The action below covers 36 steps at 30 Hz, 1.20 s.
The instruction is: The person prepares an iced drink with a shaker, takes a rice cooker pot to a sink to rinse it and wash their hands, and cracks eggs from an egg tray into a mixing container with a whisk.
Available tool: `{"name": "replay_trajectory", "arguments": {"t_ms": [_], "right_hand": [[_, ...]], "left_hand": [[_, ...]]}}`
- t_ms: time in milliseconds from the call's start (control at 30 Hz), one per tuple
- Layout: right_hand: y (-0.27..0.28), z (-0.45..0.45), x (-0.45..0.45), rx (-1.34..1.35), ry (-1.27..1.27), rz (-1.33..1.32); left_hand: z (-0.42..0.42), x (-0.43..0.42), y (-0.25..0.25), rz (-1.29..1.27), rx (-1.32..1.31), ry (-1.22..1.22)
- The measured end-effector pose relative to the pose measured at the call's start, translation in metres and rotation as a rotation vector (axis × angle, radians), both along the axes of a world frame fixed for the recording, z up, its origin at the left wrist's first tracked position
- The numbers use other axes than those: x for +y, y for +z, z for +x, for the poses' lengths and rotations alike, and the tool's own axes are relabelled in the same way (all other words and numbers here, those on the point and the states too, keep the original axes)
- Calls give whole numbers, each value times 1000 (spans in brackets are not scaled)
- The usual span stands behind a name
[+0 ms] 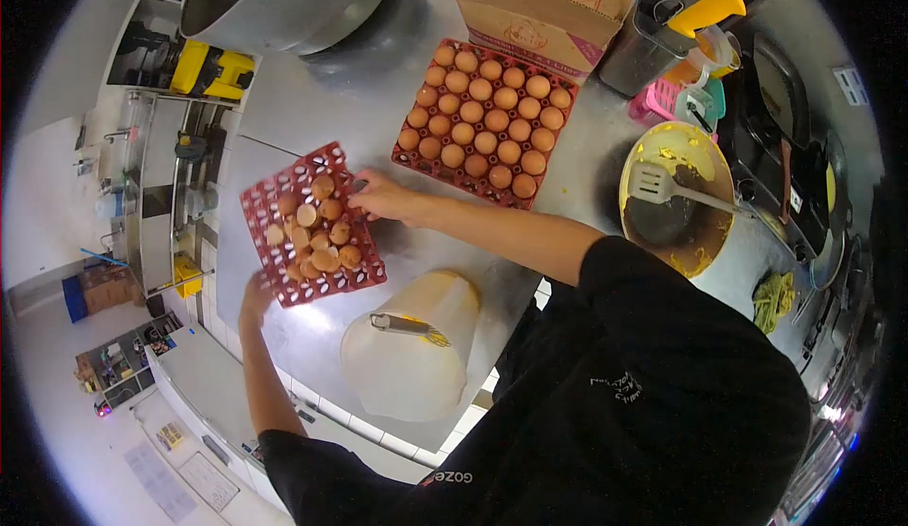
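A red plastic egg tray (255,206) holding several cracked brown eggshells (323,259) is held over the steel table (312,100). My left hand (255,296) grips its lower left edge, with the fingers partly hidden. The fingers of my right hand (378,195) are closed on the right edge. Behind my right forearm lies another red tray filled with whole brown eggs (497,119). A white bucket (402,379) stands nearer my body, with a whisk (407,325) at its mouth and yellow residue on it.
An open cardboard box (530,34) stands behind the whole eggs. At the right are a dark container (638,58) with a yellow-handled tool and a bowl (719,242) with yellow residue and a slotted spatula (653,184). A large metal bowl (284,6) is at the upper left.
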State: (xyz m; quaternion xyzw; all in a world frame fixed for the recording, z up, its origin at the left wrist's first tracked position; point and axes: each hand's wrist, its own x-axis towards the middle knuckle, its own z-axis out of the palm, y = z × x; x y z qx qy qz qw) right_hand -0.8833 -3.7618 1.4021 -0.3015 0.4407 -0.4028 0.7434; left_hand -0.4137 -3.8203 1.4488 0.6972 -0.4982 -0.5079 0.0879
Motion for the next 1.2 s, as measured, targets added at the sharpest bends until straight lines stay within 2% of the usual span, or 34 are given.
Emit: {"name": "replay_trajectory", "arguments": {"t_ms": [100, 167, 233, 267, 333, 367, 433, 467, 500, 533, 567, 667, 733, 867, 967, 1000, 1033, 1100, 1133, 1200], "right_hand": [[-43, 50, -11, -9, 41, 56], [-49, 55, -8, -46, 40, 68], [-33, 40, -2, 215, 234, -222], [-22, 27, 12, 386, 152, -338], [3, -24, 45, 359, 29, -574], [24, -59, 67, 447, 20, -590], [22, -116, 109, 949, -149, -691], [28, -140, 132, 1287, -120, -677], [21, -159, 154, 1437, -81, -663], [10, -171, 169, 1586, -44, -643], [2, -175, 176, 1584, -44, -650], [-15, -177, 184, 1661, 19, -619], [-21, -173, 175, 1695, 34, -559], [-21, -172, 174, 1642, -16, -601], [-7, -176, 181, 1521, -75, -611], [-5, -176, 184, 1426, -185, -641], [5, -171, 182, 1422, -176, -663], [31, -164, 186, 76, -358, -57], [60, -155, 191, 79, -347, -61], [129, -122, 205, 9, 22, -255]], "left_hand": [[24, 56, -24, 142, 116, 167], [21, 89, -42, 160, 19, 227], [32, 122, -67, 121, 78, 243], [21, 132, -70, 109, 100, 280], [2, 155, -69, 103, 131, 330], [-3, 163, -66, 114, 100, 294], [-16, 177, -53, 122, 70, 262], [-25, 184, -44, 52, -63, 138], [-37, 192, -34, -16, -196, 16], [-51, 197, -21, -148, -162, 9], [-71, 201, 0, -151, -163, 14], [-139, 219, 69, -415, -69, 57], [-164, 235, 95, -532, -30, 90], [-212, 273, 139, -722, -188, 88], [-236, 303, 152, -909, -294, 64], [-247, 315, 155, -962, -319, 71], [-256, 326, 150, -1000, -247, 81], [-283, 351, 145, -928, -148, 4], [-296, 359, 139, -903, -90, -17], [-316, 369, 126, -885, -32, -26]]}}
